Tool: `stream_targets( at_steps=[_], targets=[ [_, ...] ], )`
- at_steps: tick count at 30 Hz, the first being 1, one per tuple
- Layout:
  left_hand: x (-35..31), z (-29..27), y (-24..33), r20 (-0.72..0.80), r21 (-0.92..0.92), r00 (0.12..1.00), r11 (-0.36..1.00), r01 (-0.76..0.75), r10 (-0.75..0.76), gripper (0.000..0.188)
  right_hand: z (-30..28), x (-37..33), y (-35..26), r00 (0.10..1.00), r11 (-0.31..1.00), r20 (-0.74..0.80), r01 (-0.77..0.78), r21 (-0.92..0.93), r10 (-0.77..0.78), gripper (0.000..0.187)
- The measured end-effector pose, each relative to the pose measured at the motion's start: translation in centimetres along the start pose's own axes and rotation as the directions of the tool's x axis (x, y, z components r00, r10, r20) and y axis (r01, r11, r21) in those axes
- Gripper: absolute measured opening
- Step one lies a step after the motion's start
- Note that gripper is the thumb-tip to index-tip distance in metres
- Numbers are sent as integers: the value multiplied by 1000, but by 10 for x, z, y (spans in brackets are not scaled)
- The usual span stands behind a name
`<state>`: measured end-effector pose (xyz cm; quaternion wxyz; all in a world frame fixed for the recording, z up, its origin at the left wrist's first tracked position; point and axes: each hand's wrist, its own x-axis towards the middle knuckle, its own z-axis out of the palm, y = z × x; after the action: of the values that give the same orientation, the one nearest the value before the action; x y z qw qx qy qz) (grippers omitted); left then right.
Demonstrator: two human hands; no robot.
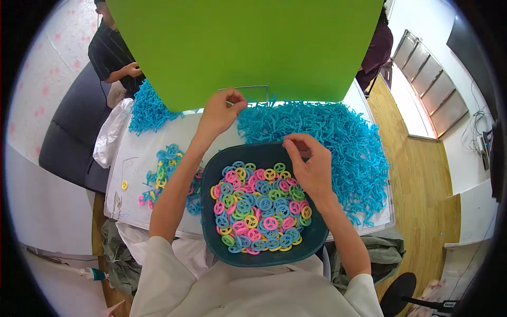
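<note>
A dark green basin (211, 158) sits in front of me, full of small plastic wheel-shaped rings (264, 203) in blue, pink, green and yellow. My left hand (222, 110) is raised beyond the basin's far left side, its fingers curled together near the blue pile; anything inside them is too small to make out. At the basin's far right rim, my right hand (312, 166) has thumb and forefinger drawn together, and what they pinch is hidden. A large heap of thin blue plastic pieces (343, 148) spreads beyond and right of the basin.
Left of the basin, mixed coloured pieces (168, 166) lie on the white table (129, 179), with one yellow ring (124, 185) apart. Another blue heap (150, 108) is farther back. A tall green panel (248, 47) stands behind. One person (108, 50) is at far left, another (376, 47) at far right.
</note>
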<state>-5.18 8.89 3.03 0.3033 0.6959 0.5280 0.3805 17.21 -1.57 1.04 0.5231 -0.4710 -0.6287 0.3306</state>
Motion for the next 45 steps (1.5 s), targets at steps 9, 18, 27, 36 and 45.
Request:
stream_targets(
  at_steps=[9,18,27,36,45],
  targets=[
    [-14,21,29,32,349,853,793,-498,522,19,-3,0,1,987,964,24,160,-214,-159,64],
    [-7,24,49,138,33,864,870,-493,484,43,-1,2,5,988,962,33,154,-225,-150,65],
    [-14,31,68,179,-259,909,910,-325,376,30,2,7,-2,991,991,-14,136,-19,-136,54],
    [-37,48,65,154,-171,956,959,-224,251,27,-6,17,7,984,894,-95,-92,439,148,24],
    [-50,50,65,220,-200,974,980,-13,58,23,-6,14,13,973,861,-89,-144,487,213,20]
  ],
)
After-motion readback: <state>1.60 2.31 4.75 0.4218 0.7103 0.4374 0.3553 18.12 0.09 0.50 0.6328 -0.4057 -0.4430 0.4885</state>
